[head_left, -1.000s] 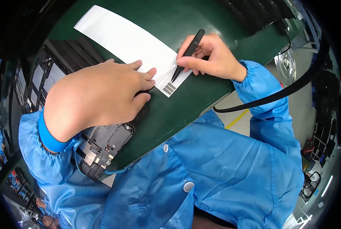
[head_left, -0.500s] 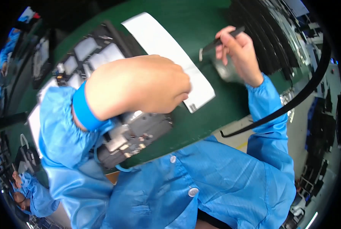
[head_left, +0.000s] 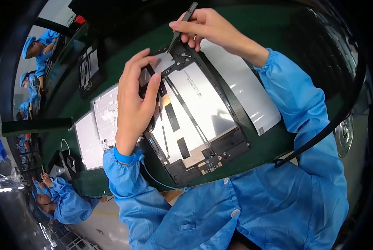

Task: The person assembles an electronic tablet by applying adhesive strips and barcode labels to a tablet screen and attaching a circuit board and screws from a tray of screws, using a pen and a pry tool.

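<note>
An opened tablet-like device (head_left: 203, 100) lies in front of me, its silver panels, dark frame and thin strips exposed. My right hand (head_left: 207, 29) grips dark tweezers (head_left: 189, 12) over its far end. Their tips point down at the frame near a small silver panel (head_left: 164, 63); whether anything is between them is too small to tell. At the device's left edge is my left hand (head_left: 136, 98), thumb and fingers apart around a dark part of the frame. A blue band (head_left: 126, 156) with a thin cord circles my left wrist.
A long white sheet (head_left: 240, 83) lies right of the device on the green table (head_left: 257, 143). White trays or sheets (head_left: 88, 139) sit to the left, with another dark device (head_left: 89, 68) beyond. A black cable (head_left: 340, 112) arcs on the right. Co-workers in blue (head_left: 71, 204) are at left.
My left hand has drawn back from across the device to its left edge. My right hand has carried the tweezers left, from beyond the white sheet to the device's far end.
</note>
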The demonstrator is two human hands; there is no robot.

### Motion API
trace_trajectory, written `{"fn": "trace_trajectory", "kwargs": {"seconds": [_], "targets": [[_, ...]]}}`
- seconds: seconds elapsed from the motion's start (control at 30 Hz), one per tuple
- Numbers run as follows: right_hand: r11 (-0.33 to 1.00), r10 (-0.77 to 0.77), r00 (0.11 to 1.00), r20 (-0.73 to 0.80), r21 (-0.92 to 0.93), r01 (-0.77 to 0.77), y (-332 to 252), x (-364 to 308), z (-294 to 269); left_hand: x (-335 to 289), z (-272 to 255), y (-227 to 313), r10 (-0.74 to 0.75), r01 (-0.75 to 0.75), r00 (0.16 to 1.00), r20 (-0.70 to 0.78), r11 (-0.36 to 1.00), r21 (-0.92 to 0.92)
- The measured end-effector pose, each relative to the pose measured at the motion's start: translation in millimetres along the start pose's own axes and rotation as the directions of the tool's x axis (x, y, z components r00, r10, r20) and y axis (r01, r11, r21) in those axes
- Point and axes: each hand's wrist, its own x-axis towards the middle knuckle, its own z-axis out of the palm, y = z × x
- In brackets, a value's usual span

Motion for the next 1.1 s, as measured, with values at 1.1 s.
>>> {"fn": "trace_trajectory", "kwargs": {"seconds": [1.1], "targets": [[0.87,-0.383,0.92,0.077,-0.305,0.388,-53.5,36.3,60.2,-121.9,-140.4,-120.3,-0.095,0.111,0.985,0.147,0.988,-0.106]]}}
